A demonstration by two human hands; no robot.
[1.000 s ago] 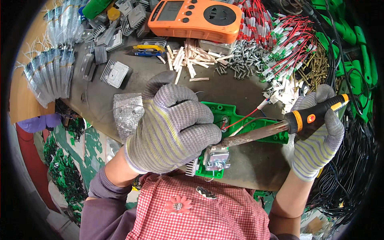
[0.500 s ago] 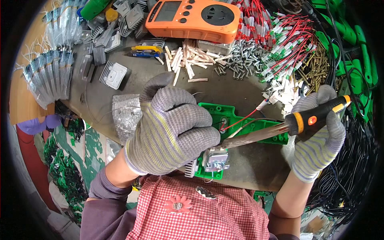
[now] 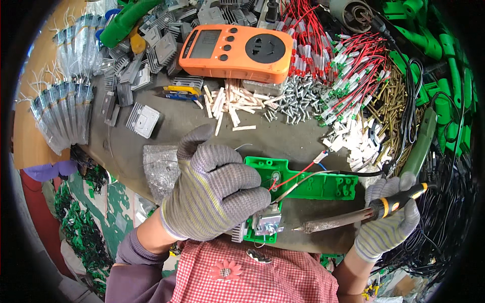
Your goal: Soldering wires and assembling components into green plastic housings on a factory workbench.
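My right hand, in a striped grey glove, is closed around the black and orange handle of a soldering iron. The iron's tip points left, just right of a small metal component and apart from it. My left hand, gloved too, has its fingers curled together beside the green plastic housing; whatever is in the fingertips is hidden. Red and pale wires run out of the housing near these fingertips. A finned heat sink sits at the component's left, partly under the left hand.
An orange meter with a socket lies at the back. Beyond my hands are white sleeve pieces, screws, red-wired indicator lights and heat sinks. Black cables and green housings crowd the right side.
The soldering iron's tip has drawn back from the component to the right and down. My left hand stays curled beside the housing. The whole view has shifted slightly.
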